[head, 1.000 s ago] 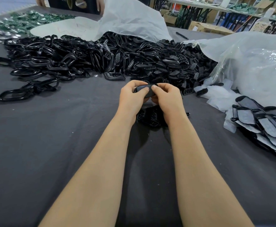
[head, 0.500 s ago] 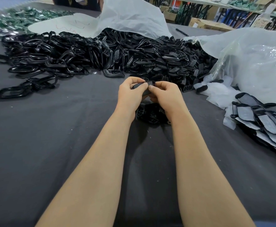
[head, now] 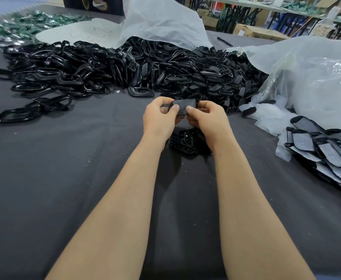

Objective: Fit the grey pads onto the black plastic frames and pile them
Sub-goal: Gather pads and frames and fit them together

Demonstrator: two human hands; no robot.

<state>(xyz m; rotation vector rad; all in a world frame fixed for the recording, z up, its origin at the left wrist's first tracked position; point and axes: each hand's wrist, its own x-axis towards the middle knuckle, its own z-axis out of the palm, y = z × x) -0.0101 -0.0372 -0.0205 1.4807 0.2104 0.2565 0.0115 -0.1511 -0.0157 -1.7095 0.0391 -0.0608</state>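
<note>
Heap of black plastic frames [head: 105, 63] across far left of table [head: 44, 178], my left hand [head: 159, 120] pinching one end of padded frame [head: 184, 106] held above table, my right hand [head: 210, 118] pinching other end, small pile of frames [head: 187, 141] beneath my wrists, grey pads [head: 327, 152] stacked at right.

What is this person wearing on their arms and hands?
Nothing is worn. The left hand and right hand have no gloves, rings or watch, and both arms are bare as far as the frame shows. Visible fingernails are short and unpainted.
</note>
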